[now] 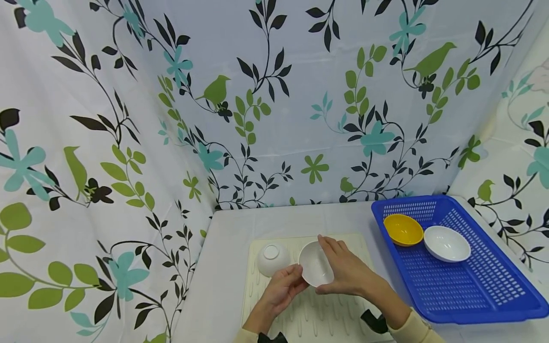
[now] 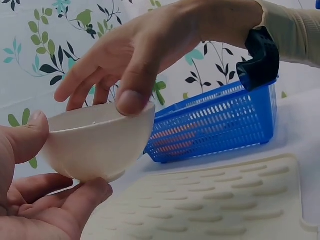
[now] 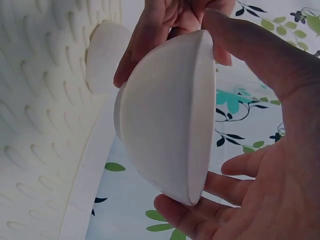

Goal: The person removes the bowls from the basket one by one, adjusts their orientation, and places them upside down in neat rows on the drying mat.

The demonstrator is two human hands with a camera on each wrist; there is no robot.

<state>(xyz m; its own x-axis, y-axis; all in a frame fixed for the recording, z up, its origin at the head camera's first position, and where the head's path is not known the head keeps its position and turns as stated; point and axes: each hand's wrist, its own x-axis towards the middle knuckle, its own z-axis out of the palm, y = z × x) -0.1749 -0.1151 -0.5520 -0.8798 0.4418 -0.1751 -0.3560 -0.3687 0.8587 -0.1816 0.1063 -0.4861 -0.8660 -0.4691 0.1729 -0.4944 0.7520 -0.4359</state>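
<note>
Both hands hold a white bowl (image 1: 315, 265) up over the cream ridged mat (image 1: 306, 321), its open side tilted in the head view. My left hand (image 1: 280, 289) grips the near left side, thumb at the rim and fingers under the base, as the left wrist view shows. Across the mouth spans my right hand (image 1: 346, 269), with thumb and fingertips on opposite parts of the rim (image 3: 202, 115). A second white bowl (image 1: 272, 259) lies upside down on the mat, left of the held one.
To the right stands a blue perforated basket (image 1: 454, 300). In its far part sit a yellow bowl (image 1: 403, 230) and a wide white bowl (image 1: 447, 244), side by side. A patterned curtain (image 1: 300, 143) hangs behind and beside the white table (image 1: 201, 286).
</note>
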